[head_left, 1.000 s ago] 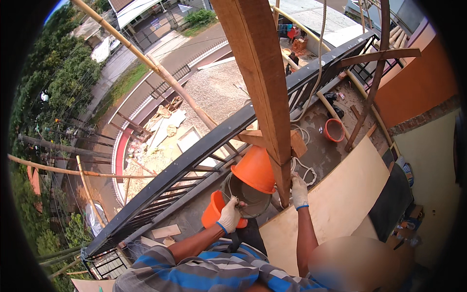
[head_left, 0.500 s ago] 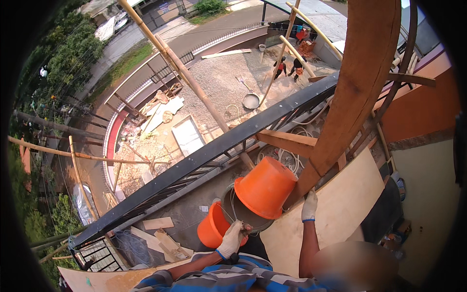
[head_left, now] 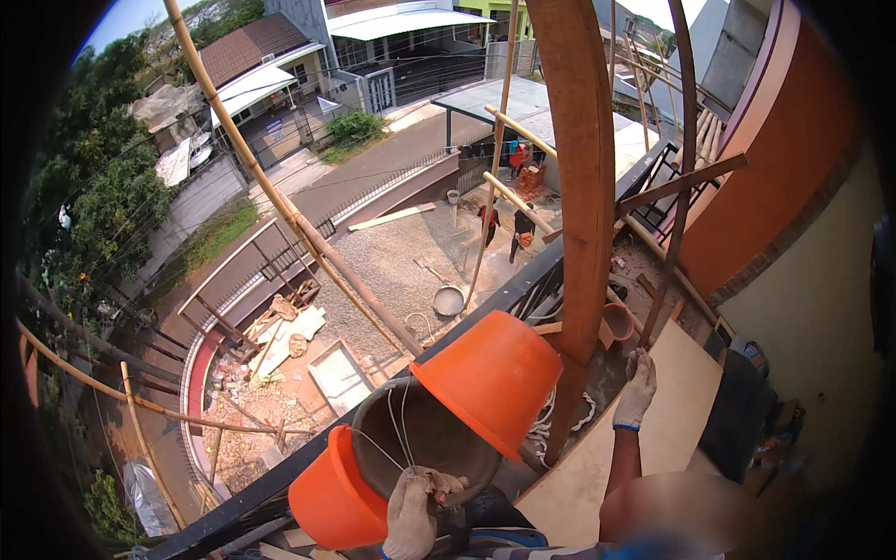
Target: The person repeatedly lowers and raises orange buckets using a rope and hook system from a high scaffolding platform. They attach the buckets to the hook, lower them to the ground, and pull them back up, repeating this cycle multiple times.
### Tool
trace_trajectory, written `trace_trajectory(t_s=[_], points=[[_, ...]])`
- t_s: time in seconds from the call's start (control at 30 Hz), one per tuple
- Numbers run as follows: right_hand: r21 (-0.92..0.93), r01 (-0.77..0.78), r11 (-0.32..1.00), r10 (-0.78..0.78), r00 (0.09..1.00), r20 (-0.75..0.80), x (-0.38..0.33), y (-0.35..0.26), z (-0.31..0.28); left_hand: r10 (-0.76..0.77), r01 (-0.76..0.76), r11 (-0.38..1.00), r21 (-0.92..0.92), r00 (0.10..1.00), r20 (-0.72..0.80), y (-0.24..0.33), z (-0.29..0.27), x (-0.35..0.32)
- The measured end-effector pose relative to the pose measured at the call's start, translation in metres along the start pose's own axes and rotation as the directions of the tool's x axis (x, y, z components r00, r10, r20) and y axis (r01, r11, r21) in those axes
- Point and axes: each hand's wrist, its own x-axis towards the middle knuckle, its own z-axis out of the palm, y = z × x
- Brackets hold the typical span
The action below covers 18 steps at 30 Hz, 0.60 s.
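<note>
My left hand [head_left: 413, 511], in a pale work glove, is closed on the thin wire handles [head_left: 399, 425] of the buckets. One orange bucket [head_left: 487, 373] is tipped over with its base upward and away from me. A dark grey bucket [head_left: 373, 448], its hollow inside showing, sits in the middle, and another orange bucket [head_left: 327, 495] leans at its left. The buckets hang up against the black railing. My right hand [head_left: 637, 394], also gloved, is raised beside the wooden post above the plywood sheet, fingers curled in with nothing visible in them.
A thick wooden post [head_left: 577, 187] stands just ahead; plywood [head_left: 644, 420] lies at the right. Beyond the black railing [head_left: 224, 523] is a drop to a yard with gravel [head_left: 392, 252], a round pan [head_left: 448, 301] and people. Bamboo poles [head_left: 345, 266] cross in front.
The buckets have risen from the floor to the railing, carried by my left hand. My right hand has come off the plywood edge and lifted. The view has tilted up toward the street.
</note>
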Motion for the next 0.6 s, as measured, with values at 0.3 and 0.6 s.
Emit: trace_trajectory(t_s=[0.3,0.6], points=[[0.199,0.224,0.954,-0.271,0.929,0.253,0.074,-0.112,0.131,0.381,-0.346,0.912,-0.219,0.913,0.147,0.144,0.032,0.046],[-0.119,0.505,0.855,-0.407,0.795,0.450,0.166,-0.214,0.258,0.271,-0.271,0.962,-0.030,0.942,0.197,0.242,0.029,0.227]])
